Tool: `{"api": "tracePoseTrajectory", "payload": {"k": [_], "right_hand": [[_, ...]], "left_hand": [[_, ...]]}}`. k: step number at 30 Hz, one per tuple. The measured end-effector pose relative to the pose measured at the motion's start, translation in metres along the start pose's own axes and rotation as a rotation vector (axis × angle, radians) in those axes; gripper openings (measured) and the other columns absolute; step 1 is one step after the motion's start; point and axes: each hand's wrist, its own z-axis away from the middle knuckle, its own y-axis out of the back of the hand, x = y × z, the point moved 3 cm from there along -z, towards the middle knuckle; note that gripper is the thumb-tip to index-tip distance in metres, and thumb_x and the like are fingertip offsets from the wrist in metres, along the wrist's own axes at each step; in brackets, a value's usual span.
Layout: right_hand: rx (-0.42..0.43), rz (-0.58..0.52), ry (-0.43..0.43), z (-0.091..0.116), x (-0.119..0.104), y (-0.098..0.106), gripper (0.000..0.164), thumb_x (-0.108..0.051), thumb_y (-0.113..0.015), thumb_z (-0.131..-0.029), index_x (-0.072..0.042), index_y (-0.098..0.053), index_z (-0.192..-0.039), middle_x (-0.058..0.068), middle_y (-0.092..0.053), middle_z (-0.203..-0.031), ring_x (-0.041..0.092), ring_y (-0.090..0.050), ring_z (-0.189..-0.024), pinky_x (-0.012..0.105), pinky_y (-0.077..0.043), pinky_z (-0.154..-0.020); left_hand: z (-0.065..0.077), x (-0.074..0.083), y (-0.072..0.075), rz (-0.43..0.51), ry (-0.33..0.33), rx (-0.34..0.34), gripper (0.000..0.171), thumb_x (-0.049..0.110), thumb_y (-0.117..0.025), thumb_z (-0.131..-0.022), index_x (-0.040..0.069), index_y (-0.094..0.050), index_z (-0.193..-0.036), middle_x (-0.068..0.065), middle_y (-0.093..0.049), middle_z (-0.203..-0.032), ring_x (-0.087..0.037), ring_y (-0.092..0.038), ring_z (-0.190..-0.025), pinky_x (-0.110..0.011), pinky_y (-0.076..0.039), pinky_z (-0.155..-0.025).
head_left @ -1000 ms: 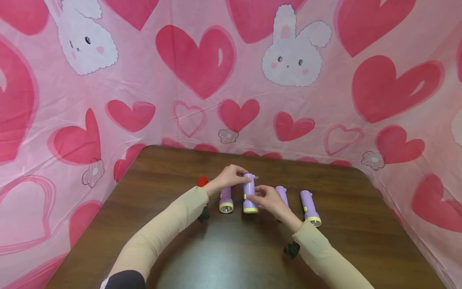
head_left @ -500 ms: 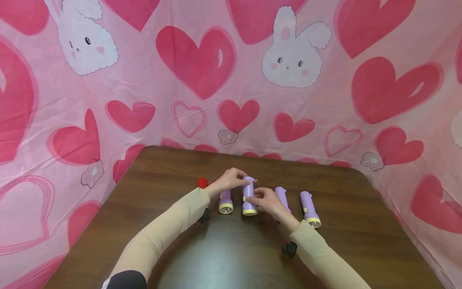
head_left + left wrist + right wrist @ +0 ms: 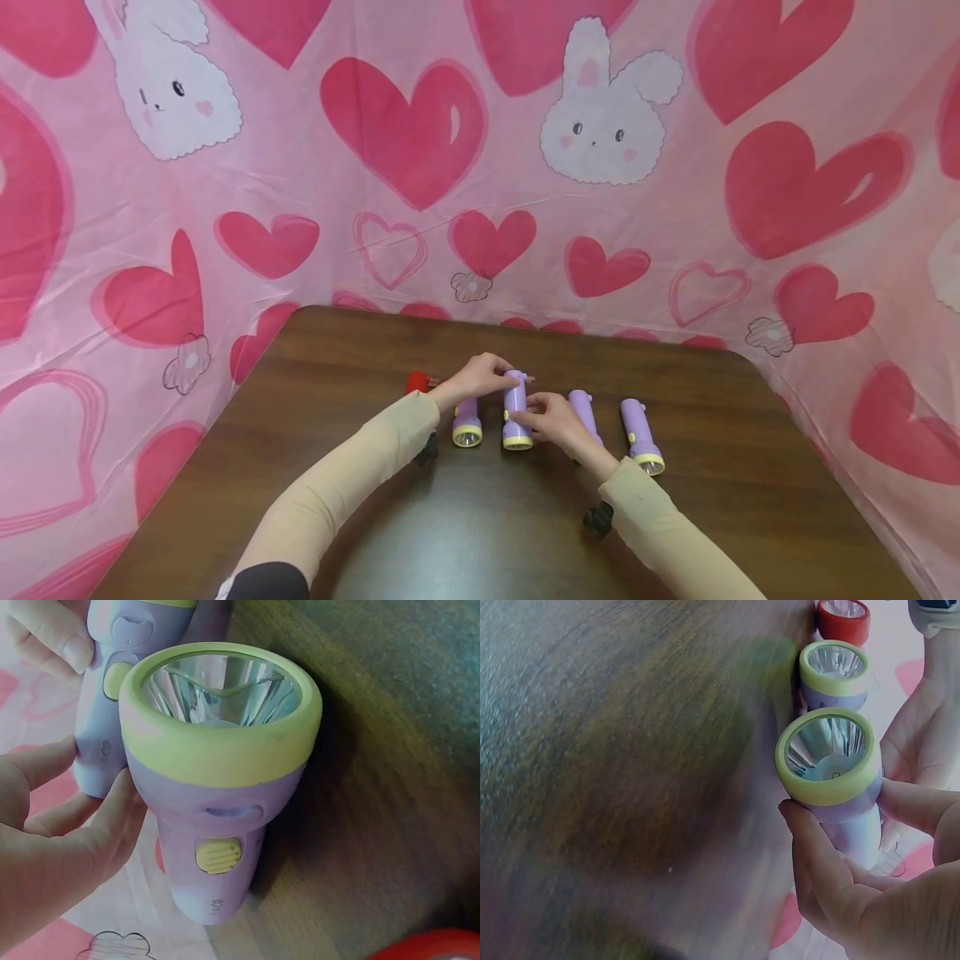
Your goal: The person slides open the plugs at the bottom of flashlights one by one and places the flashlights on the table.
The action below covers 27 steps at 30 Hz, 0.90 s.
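Both hands are on a purple flashlight (image 3: 516,408) with a yellow rim and yellow switch, lens end toward me. My left hand (image 3: 482,375) pinches its far tail end. Nearer the head, my right hand (image 3: 555,418) grips the barrel from the right, its thumb by the switch. In the right wrist view, right-hand fingers (image 3: 814,851) and thumb sit on either side just below the yellow rim (image 3: 829,791). A second purple flashlight (image 3: 467,423) lies just left, partly under the left wrist; it fills the middle of the left wrist view.
Further left is a red flashlight (image 3: 417,382), mostly covered by the left arm. Two more purple flashlights lie to the right, one (image 3: 582,407) partly behind the right hand, the other (image 3: 641,437) beyond it. The brown wooden table (image 3: 465,525) meets a pink heart-patterned cloth (image 3: 420,250) behind.
The held flashlight and both hands have come very slightly toward the near side. Both hands keep their hold, and the other flashlights stay in place.
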Motion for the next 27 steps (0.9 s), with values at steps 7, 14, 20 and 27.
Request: {"api": "tracePoseTrajectory", "payload": {"k": [7,14,20,27], "right_hand": [[-0.003,0.025,-0.019,-0.0007,0.0006,-0.0011,0.046,-0.021,-0.072,-0.090,0.011,-0.059,-0.122,0.024,-0.068,-0.114,0.021,-0.068,-0.090,0.041,-0.062,-0.078],[0.009,0.037,-0.032,-0.0015,0.0016,-0.0010,0.045,-0.020,-0.071,-0.090,0.010,-0.060,-0.121,0.024,-0.068,-0.114,0.021,-0.068,-0.090,0.041,-0.062,-0.078],[0.012,0.038,-0.031,-0.0037,0.0042,-0.0010,0.044,-0.019,-0.071,-0.091,0.011,-0.060,-0.121,0.024,-0.068,-0.113,0.021,-0.068,-0.089,0.040,-0.062,-0.077],[0.016,0.057,-0.034,-0.0059,0.0055,-0.0009,0.044,-0.020,-0.071,-0.091,0.010,-0.060,-0.121,0.024,-0.068,-0.114,0.022,-0.069,-0.091,0.040,-0.062,-0.076]], "left_hand": [[-0.0017,-0.0010,-0.0014,-0.021,-0.008,-0.005,0.031,0.024,-0.067,-0.094,0.000,-0.073,-0.112,-0.014,-0.074,-0.113,-0.020,-0.065,-0.096,-0.033,-0.055,-0.087],[-0.0043,-0.0034,-0.0038,-0.015,-0.001,-0.013,0.031,0.025,-0.067,-0.094,0.000,-0.073,-0.112,-0.013,-0.074,-0.112,-0.017,-0.062,-0.091,-0.031,-0.055,-0.085],[-0.0070,-0.0053,-0.0052,-0.013,0.015,-0.016,0.031,0.025,-0.067,-0.094,0.001,-0.073,-0.112,-0.013,-0.074,-0.112,-0.017,-0.061,-0.091,-0.031,-0.054,-0.085],[-0.0099,-0.0067,-0.0055,-0.023,0.006,-0.010,0.031,0.025,-0.067,-0.094,0.000,-0.073,-0.112,-0.014,-0.075,-0.110,-0.016,-0.061,-0.090,-0.029,-0.053,-0.082]]}}
